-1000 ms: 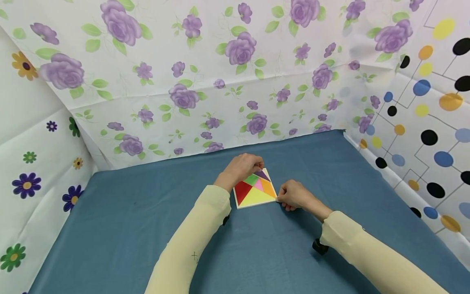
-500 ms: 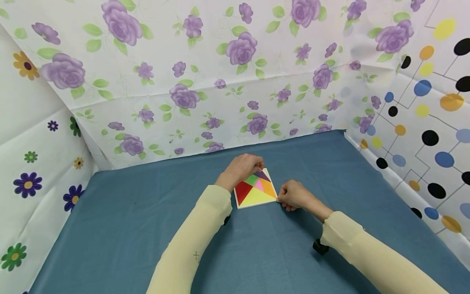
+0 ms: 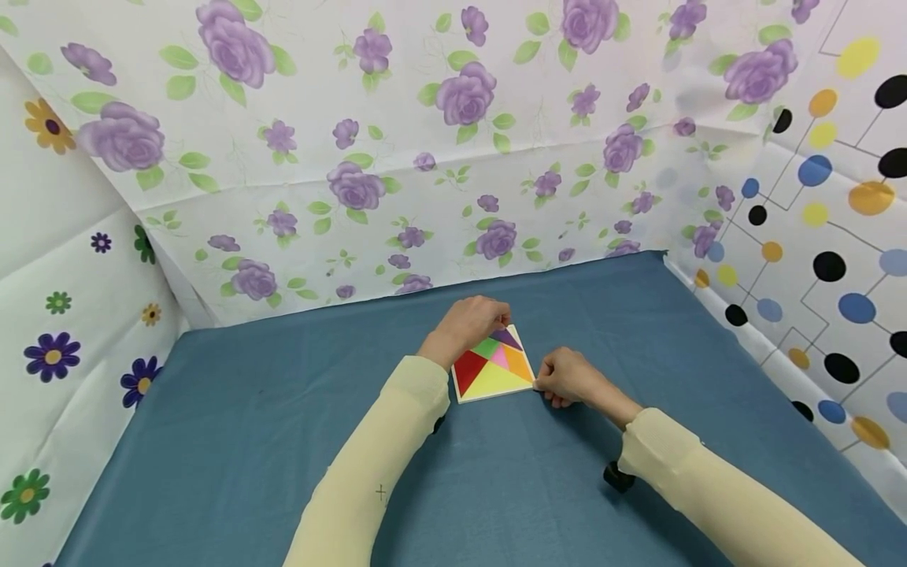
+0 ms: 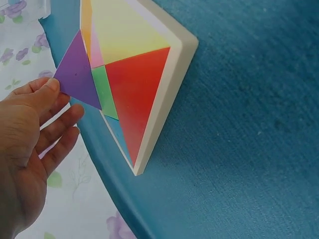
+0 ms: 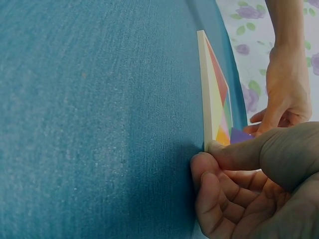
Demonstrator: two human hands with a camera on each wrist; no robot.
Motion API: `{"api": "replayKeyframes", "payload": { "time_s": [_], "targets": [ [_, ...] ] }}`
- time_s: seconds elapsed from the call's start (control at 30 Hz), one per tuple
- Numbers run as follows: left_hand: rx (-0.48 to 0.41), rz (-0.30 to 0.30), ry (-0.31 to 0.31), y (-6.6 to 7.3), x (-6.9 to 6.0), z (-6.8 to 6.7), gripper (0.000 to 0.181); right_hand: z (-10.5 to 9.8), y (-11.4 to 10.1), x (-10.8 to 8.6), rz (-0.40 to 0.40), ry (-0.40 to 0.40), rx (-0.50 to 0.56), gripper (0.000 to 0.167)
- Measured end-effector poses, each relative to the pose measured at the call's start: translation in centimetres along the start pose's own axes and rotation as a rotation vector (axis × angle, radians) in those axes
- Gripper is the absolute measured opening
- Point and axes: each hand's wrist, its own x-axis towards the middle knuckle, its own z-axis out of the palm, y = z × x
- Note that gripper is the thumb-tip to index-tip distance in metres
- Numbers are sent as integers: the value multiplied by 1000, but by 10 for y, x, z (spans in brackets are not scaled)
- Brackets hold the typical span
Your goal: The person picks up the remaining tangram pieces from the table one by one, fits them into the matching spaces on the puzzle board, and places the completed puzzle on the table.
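A square tangram board (image 3: 460,398) with a pale frame lies on the blue cloth, holding red, yellow, green, pink, orange and blue pieces. My left hand (image 3: 468,324) is at its far side. In the left wrist view, thumb and finger of that hand (image 4: 35,124) pinch one corner of the purple triangle piece (image 4: 77,74), which is tilted up out of the board. My right hand (image 3: 569,376) pinches the board's near right corner between thumb and curled fingers, as the right wrist view shows of the hand (image 5: 249,184) and the board's pale edge (image 5: 205,99).
Blue cloth (image 3: 248,441) covers the table. A floral sheet (image 3: 397,142) hangs behind it, with a dotted sheet (image 3: 836,260) at the right and a flowered one (image 3: 64,315) at the left. A black wrist device (image 3: 618,476) sits under the right sleeve.
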Motion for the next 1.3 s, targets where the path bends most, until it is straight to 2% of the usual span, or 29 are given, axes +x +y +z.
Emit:
{"api": "replayKeyframes", "payload": {
  "time_s": [0.4,0.67,0.93,1.3],
  "targets": [
    [51,18,-10,4,1,-2,10,-1,0,-2,-13,-1,5,24],
    [123,37,-34,7,2,-6,12,-2,-2,-2,-22,-8,-10,24],
    [146,26,-65,7,6,-10,12,-2,-3,-1,-32,-19,-24,23],
    [107,19,-72,8,7,-8,12,-1,-1,-1,-23,-8,-23,23]
  ]
}}
